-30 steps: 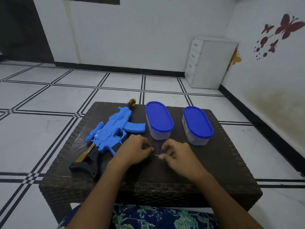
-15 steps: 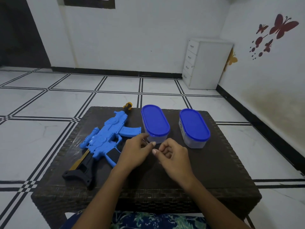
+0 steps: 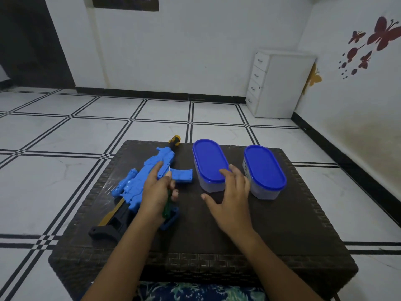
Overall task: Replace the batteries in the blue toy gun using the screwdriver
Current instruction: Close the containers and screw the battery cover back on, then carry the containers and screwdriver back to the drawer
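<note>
The blue toy gun (image 3: 134, 185) lies slantwise on the left part of the dark woven table (image 3: 282, 224), its black stock (image 3: 106, 230) toward me and its yellow-tipped muzzle (image 3: 174, 141) at the far edge. My left hand (image 3: 156, 187) rests over the gun's middle and grips a small screwdriver with a green handle (image 3: 168, 208). The thin metal shaft pokes out past my fingers toward the gun body. My right hand (image 3: 230, 198) is spread open, its fingertips at the near end of the left container's lid.
Two clear oval containers with blue lids stand side by side at the back of the table: the left container (image 3: 209, 161) and the right container (image 3: 263, 168). A white drawer cabinet (image 3: 280, 83) stands in the far corner. Tiled floor surrounds the table.
My hands, earlier together at the table's middle, have parted. The left went left onto the gun with the screwdriver; the right opened and moved up to the left container.
</note>
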`<state>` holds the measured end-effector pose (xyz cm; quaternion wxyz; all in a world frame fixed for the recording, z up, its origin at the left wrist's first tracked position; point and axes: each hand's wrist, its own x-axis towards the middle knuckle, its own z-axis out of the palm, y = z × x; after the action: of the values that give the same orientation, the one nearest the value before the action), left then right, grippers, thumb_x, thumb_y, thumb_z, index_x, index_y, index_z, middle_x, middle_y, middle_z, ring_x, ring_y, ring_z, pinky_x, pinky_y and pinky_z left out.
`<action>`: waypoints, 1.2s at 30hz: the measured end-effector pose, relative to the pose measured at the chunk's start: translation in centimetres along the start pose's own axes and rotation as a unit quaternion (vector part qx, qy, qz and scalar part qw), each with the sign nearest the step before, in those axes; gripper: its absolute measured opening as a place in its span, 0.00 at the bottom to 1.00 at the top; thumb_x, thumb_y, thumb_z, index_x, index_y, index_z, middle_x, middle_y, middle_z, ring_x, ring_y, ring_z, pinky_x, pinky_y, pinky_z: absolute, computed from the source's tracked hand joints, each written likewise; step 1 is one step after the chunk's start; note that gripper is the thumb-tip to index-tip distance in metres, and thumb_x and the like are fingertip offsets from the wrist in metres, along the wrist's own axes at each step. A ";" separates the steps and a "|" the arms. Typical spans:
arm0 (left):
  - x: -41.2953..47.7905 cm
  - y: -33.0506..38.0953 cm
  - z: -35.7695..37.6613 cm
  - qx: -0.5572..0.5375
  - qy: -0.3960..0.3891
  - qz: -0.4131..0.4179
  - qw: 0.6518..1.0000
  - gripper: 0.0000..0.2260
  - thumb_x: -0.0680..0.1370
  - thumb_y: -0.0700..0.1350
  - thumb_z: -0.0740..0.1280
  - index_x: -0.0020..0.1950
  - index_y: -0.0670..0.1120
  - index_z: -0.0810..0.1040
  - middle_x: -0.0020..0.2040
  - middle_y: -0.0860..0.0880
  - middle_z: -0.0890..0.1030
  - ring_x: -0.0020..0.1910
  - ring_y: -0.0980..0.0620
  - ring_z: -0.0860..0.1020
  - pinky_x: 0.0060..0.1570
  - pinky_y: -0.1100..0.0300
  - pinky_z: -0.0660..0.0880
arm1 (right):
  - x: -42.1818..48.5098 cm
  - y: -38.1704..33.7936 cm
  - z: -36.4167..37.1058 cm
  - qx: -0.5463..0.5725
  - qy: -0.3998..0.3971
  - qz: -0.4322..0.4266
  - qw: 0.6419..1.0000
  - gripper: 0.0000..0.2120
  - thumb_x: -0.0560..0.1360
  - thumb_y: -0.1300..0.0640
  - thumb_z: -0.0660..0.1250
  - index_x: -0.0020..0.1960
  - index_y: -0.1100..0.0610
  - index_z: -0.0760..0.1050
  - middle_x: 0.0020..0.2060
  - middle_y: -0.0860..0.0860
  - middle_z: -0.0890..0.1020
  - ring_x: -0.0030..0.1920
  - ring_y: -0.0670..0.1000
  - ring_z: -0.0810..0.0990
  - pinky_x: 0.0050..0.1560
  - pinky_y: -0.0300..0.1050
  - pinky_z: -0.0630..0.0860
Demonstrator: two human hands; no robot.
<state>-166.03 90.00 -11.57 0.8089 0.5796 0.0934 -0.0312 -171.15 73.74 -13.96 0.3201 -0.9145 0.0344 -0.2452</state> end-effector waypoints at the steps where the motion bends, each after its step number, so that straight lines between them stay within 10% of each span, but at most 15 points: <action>1: 0.1 0.1 -0.1 -0.028 -0.002 -0.023 0.999 0.13 0.82 0.41 0.59 0.65 0.51 0.71 0.30 0.47 0.67 0.22 0.55 0.65 0.21 0.64 0.64 | 0.2 0.4 0.1 -0.013 -0.023 0.013 1.000 0.35 0.71 0.48 0.75 0.73 0.50 0.63 0.76 0.51 0.57 0.75 0.53 0.53 0.69 0.43 0.57; 4: 0.3 0.4 -0.4 -0.052 -0.018 -0.059 0.997 0.11 0.81 0.43 0.60 0.60 0.41 0.75 0.28 0.49 0.66 0.20 0.56 0.64 0.20 0.65 0.62 | 0.5 1.0 0.4 0.003 -0.051 0.027 0.998 0.33 0.72 0.50 0.74 0.74 0.46 0.65 0.79 0.52 0.50 0.77 0.54 0.47 0.72 0.46 0.55; 11: 0.0 0.9 -1.0 -0.148 -0.038 -0.107 0.982 0.11 0.81 0.43 0.57 0.59 0.41 0.75 0.31 0.48 0.68 0.23 0.56 0.69 0.17 0.68 0.61 | 1.8 0.6 0.8 0.098 0.026 0.060 0.993 0.13 0.72 0.63 0.73 0.56 0.55 0.82 0.72 0.54 0.69 0.73 0.54 0.66 0.69 0.42 0.62; 23: -0.1 0.1 1.3 -0.164 0.015 -0.137 0.977 0.13 0.83 0.47 0.57 0.41 0.42 0.69 0.20 0.50 0.64 0.18 0.56 0.67 0.15 0.68 0.60 | -0.3 1.5 -1.2 0.140 0.032 0.006 0.990 0.10 0.75 0.60 0.71 0.51 0.48 0.74 0.59 0.52 0.81 0.69 0.53 0.73 0.65 0.27 0.58; 31: -1.3 -2.9 5.7 0.254 0.018 -0.054 0.966 0.32 0.69 0.71 0.62 0.52 0.43 0.75 0.45 0.45 0.79 0.39 0.49 0.78 0.34 0.56 0.73 | -3.2 3.1 -3.4 0.130 0.058 -0.057 0.988 0.11 0.75 0.58 0.72 0.54 0.47 0.74 0.55 0.48 0.81 0.65 0.53 0.76 0.65 0.34 0.70; 36: -1.3 -4.2 7.4 0.309 0.003 -0.023 0.951 0.40 0.62 0.75 0.65 0.61 0.45 0.73 0.57 0.45 0.77 0.52 0.47 0.78 0.51 0.48 0.78 | -3.9 4.2 -4.0 0.091 0.066 -0.084 0.990 0.09 0.75 0.53 0.71 0.54 0.52 0.77 0.56 0.40 0.77 0.68 0.46 0.72 0.66 0.36 0.70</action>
<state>-167.13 81.55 -12.96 0.5894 0.7987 0.0950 -0.0756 -176.04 69.00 -15.43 0.3773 -0.8630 -0.0438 -0.3331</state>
